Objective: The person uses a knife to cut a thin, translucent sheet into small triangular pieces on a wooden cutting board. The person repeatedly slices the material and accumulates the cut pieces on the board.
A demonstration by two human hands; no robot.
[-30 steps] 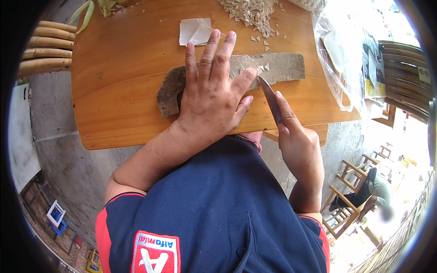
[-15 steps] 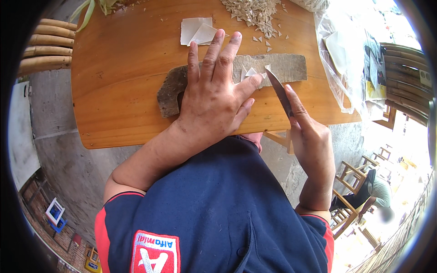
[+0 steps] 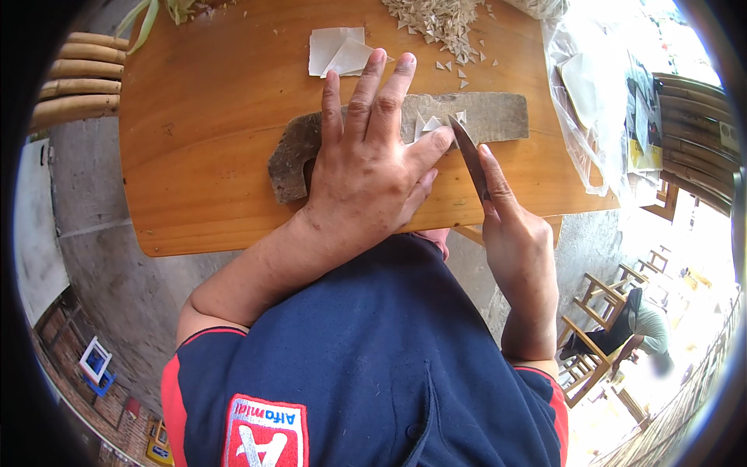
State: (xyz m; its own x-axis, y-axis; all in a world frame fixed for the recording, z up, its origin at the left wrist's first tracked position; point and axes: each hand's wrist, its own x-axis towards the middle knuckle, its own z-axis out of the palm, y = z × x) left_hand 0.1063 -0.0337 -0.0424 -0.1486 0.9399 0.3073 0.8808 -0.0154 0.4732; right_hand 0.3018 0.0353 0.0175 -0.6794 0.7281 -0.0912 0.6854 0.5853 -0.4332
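Observation:
My left hand (image 3: 366, 171) lies spread over a worn wooden board (image 3: 502, 117), its thumb tip pressing at small white pieces (image 3: 426, 124) of thin, stiff sheet. Part of those pieces is hidden beneath the thumb. In my right hand (image 3: 517, 237) is a knife (image 3: 470, 156), the index finger stretched along its back. The blade tip rests close beside the left thumb tip. Just right of the blade, a small cut white piece (image 3: 461, 117) lies on the board. Thin white sheets (image 3: 328, 50) overlap on the table beyond my left fingertips.
Many small white triangles (image 3: 440, 23) are heaped at the table's far side. A clear plastic bag (image 3: 580, 101) hangs over the right edge of the wooden table (image 3: 210, 156). Green peelings (image 3: 148, 19) lie far left. A person (image 3: 642, 331) bends among wooden chairs at lower right.
My right hand and the knife have shifted slightly left, bringing the blade nearer the left thumb. A small white piece now lies to the right of the blade.

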